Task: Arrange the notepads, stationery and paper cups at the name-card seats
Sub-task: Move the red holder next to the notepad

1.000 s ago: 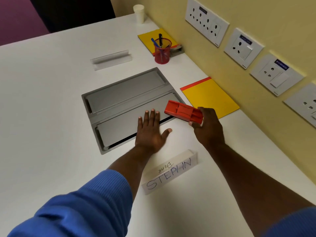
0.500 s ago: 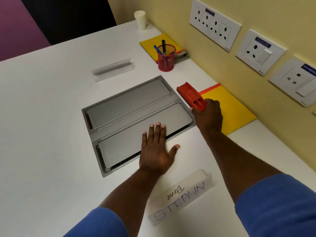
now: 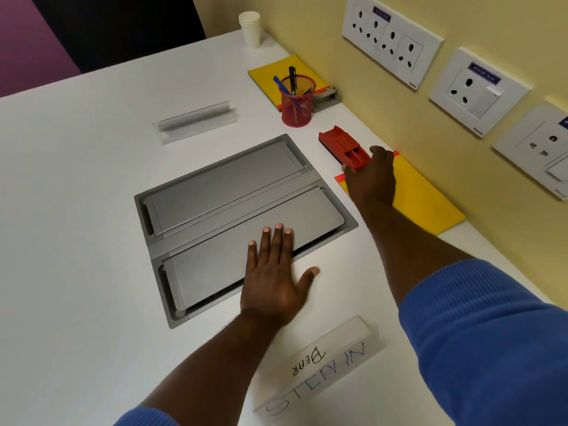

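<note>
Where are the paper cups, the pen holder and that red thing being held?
paper cups (image 3: 249,29), head view, side of the top cup.
pen holder (image 3: 295,110), head view, red mesh wall.
red thing (image 3: 336,141), head view, its top, far end.

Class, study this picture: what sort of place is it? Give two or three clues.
Probably a meeting room: a white table with a built-in grey cable box, a handwritten name card marking a seat, and a row of sockets on the wall.

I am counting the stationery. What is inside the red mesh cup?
The red mesh cup holds a black pen and a blue pen, both sticking out above its rim. Anything lower down is blurred behind the mesh.
</note>
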Available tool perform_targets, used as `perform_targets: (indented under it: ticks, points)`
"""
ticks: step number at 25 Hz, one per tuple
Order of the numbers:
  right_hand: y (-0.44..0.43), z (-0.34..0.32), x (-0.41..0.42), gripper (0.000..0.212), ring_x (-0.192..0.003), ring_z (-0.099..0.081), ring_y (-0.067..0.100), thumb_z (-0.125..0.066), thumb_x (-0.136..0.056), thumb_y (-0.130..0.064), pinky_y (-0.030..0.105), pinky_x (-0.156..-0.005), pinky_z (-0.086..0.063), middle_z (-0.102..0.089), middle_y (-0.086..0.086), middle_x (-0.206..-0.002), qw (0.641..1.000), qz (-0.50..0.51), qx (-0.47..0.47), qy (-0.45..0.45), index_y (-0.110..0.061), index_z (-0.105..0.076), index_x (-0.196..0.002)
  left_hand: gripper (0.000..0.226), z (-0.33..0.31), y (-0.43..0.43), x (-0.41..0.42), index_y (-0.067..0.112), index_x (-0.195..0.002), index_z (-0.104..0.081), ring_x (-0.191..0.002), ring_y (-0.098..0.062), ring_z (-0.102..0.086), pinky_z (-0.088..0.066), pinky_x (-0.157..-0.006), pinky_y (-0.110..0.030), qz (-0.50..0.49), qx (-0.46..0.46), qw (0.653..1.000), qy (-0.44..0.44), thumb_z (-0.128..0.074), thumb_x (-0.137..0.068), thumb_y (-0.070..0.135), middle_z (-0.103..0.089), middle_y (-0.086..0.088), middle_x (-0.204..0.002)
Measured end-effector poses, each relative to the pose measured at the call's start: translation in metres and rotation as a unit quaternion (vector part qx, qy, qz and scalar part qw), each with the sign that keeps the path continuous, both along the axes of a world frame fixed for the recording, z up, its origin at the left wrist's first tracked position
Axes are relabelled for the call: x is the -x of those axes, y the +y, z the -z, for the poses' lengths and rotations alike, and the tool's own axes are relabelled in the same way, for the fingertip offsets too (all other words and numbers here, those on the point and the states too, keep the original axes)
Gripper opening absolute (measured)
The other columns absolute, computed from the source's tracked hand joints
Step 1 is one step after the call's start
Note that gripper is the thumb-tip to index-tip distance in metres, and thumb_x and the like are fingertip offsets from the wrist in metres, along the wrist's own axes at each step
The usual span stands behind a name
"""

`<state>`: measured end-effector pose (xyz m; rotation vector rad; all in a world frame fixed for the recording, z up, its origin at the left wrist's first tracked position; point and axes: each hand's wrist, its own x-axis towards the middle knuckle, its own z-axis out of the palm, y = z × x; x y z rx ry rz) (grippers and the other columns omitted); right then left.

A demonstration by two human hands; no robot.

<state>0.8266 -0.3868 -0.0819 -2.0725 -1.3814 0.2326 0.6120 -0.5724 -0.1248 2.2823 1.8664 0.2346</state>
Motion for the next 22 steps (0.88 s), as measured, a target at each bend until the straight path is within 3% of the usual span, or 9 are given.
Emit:
perform_targets:
  ticks: [3, 6, 14, 18, 22]
  points:
    - [-0.011, 0.009, -0.004, 0.049, -0.121, -0.058, 0.032, -0.069, -0.093, -0.035, 0.040, -0.097, -0.055, -0.053, 0.015, -0.135, 0.998, -0.034, -0.037, -0.046, -0.009, -0.052, -0.132, 0.087, -0.002, 0.000, -0.001, 0.021, -0.163, 0.011, -0.156, -0.019, 0.023, 0.004, -0.129, -0.048, -0.001, 0.003, 1.000, 0.003, -0.009, -0.099, 0.077, 0.016, -0.001, -0.171]
    - [-0.005, 0.010, -0.004, 0.042, -0.120, -0.059, 0.029, -0.066, -0.097, -0.034, 0.037, -0.098, -0.052, -0.056, 0.014, -0.133, 0.996, -0.047, -0.045, -0.059, -0.009, -0.057, -0.129, 0.087, -0.001, 0.000, 0.000, 0.022, -0.163, 0.011, -0.156, -0.019, 0.023, 0.006, -0.128, -0.047, 0.000, 0.006, 1.000, -0.001, -0.008, -0.098, 0.077, 0.016, 0.000, -0.171]
    - [0.010, 0.009, -0.009, 0.048, -0.132, -0.052, 0.034, -0.061, -0.100, -0.037, 0.043, -0.105, -0.049, -0.053, 0.016, -0.145, 0.995, -0.030, 0.000, -0.096, -0.009, -0.058, -0.139, 0.088, -0.001, 0.000, 0.000, 0.022, -0.163, 0.012, -0.156, -0.018, 0.024, 0.008, -0.128, -0.046, -0.002, 0.013, 1.000, 0.004, -0.008, -0.098, 0.077, 0.018, 0.000, -0.171]
    - [-0.004, 0.011, -0.009, 0.062, -0.148, -0.034, 0.031, -0.051, -0.101, -0.051, 0.048, -0.120, -0.031, -0.039, 0.013, -0.159, 0.987, -0.068, 0.041, -0.137, -0.015, -0.046, -0.150, 0.088, -0.002, 0.000, 0.000, 0.021, -0.163, 0.010, -0.156, -0.019, 0.022, 0.006, -0.128, -0.047, -0.004, 0.011, 1.000, 0.003, -0.008, -0.098, 0.077, 0.016, -0.001, -0.171]
    - [-0.036, 0.011, -0.003, 0.066, -0.152, -0.025, 0.030, -0.046, -0.101, -0.055, 0.051, -0.125, -0.018, -0.033, 0.011, -0.163, 0.976, -0.125, 0.049, -0.170, -0.017, -0.040, -0.154, 0.089, -0.003, 0.000, -0.001, 0.021, -0.163, 0.011, -0.156, -0.020, 0.023, 0.007, -0.128, -0.047, -0.002, 0.026, 1.000, 0.007, -0.005, -0.097, 0.078, 0.017, -0.001, -0.171]
